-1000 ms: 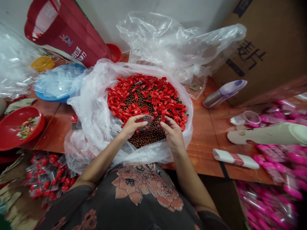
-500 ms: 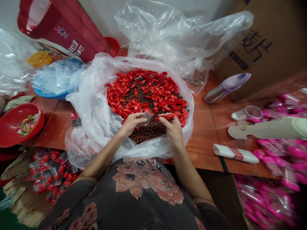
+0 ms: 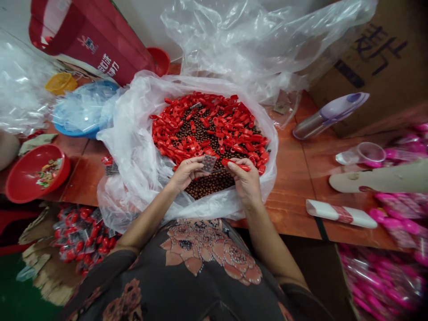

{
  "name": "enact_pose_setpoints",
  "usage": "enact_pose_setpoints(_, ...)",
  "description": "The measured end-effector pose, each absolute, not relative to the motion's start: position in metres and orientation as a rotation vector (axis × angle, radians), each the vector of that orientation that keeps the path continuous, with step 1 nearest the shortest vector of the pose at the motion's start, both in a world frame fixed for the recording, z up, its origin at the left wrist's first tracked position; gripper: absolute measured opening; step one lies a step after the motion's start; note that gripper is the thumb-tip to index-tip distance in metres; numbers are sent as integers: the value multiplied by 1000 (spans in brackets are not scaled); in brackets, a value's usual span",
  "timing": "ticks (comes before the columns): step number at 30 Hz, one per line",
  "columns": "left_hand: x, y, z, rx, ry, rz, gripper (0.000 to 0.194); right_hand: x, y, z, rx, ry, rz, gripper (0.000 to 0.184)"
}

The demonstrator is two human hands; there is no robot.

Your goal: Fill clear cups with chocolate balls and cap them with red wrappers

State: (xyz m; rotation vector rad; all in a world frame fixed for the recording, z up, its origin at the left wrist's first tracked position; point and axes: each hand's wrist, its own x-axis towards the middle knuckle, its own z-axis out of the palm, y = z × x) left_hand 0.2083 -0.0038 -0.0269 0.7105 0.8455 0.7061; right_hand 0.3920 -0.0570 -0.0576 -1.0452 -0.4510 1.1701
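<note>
Between the thumb and fingers of my left hand (image 3: 189,173) is a small clear packet (image 3: 209,163) with dark round beads in it. My right hand (image 3: 246,183), closed, grips a red plastic piece (image 3: 236,165) shaped like a little scoop. The two hands are a short way apart, over a wide bowl-shaped heap lined with a translucent plastic bag (image 3: 117,133). Brown round beads (image 3: 207,185) fill it, and many red scoop-like pieces (image 3: 230,118) lie on top, mostly toward the far side. My fingers partly cover both held things.
Left are a blue basin (image 3: 76,131) of clear bags, a red bowl (image 3: 20,178) with small wrapped bits, and filled red packets (image 3: 85,236) below. A lilac-topped flask (image 3: 331,116), a clear cup (image 3: 371,154), a white roll (image 3: 341,213) and pink packets (image 3: 397,207) are right. A cardboard box (image 3: 384,89) stands behind.
The whole view has shifted slightly, so things appear farther right. The packet in my left hand now shows its flat side more. Both hands keep hold of their things.
</note>
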Motion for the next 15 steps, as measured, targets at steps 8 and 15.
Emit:
enact_pose_setpoints(8,207,-9,-27,711,853,689,31,390,-58,-56,-1077,-449,1241,33)
enact_pose_setpoints(15,209,-15,-24,781,861,646,39,392,-61,-52,-1055,-368,1360,28)
